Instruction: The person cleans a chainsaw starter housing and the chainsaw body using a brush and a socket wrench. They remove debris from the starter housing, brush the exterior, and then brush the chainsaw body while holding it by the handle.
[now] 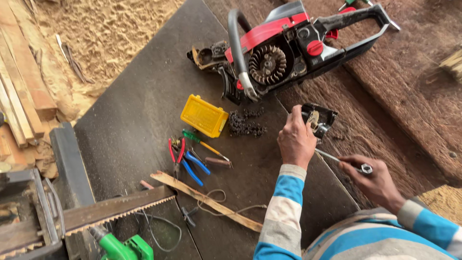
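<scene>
My left hand [296, 139] grips a small black metal part [319, 119] with a brass-coloured piece on it, pressing it against the dark board. My right hand [375, 178] holds a thin metal tool [346, 161] with a hex end, its shaft pointing toward the black part. A red and black chainsaw body [288, 45] lies just beyond, its cover off and a finned flywheel showing. A loose saw chain [245, 123] is piled to the left of my left hand.
A yellow plastic box [204, 115], red-handled and blue-handled pliers [185, 161], a green-handled screwdriver [204, 143], a wooden strip [207, 200] and a toothed bar [115, 207] lie on the board. A green tool [122, 246] sits at the bottom. Sawdust and planks [21, 86] lie to the left.
</scene>
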